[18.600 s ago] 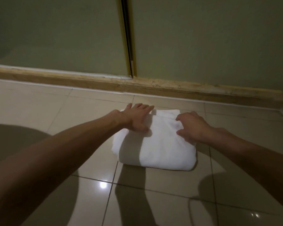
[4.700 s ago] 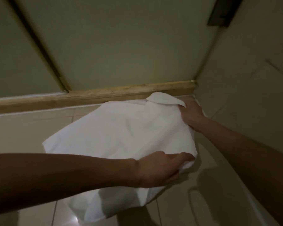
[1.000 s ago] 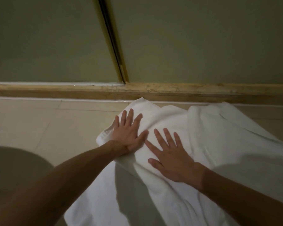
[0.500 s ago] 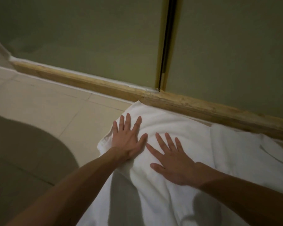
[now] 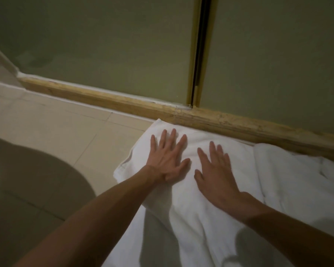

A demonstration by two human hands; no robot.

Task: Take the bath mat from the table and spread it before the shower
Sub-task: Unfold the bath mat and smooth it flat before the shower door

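Left fingers (image 5: 163,138) are straight and fanned apart, tips toward 12 o'clock, lying flat on the mat (image 5: 278,189); the thumb splays toward 3 o'clock. Right fingers (image 5: 212,149) are straight too, set a little closer, tips toward 11 o'clock, also flat on the cloth. Neither hand grips anything; both palms press down. The left hand (image 5: 166,160) sits just at 9 o'clock of the right hand (image 5: 214,174), the thumbs near each other but apart. Bare forearms run out from the wrists to the frame's edge at 7 and 5 o'clock.

The mat is white and lies on the floor (image 5: 56,132), its far edge against the sill (image 5: 123,101). Its left corner by the left hand lies flat. A ridge and creases stand at 3 o'clock of the right hand, and the cloth is rumpled and shadowed toward 6 o'clock.

The floor is pale glossy tile with thin grout lines and a broad rounded shadow at 8 o'clock. The sill is a worn tan strip slanting from 9 to 3 o'clock. Above it rises the shower (image 5: 104,45), its frosted greenish panes meeting at a brass-coloured frame (image 5: 201,51) at 12 o'clock. The light is dim.
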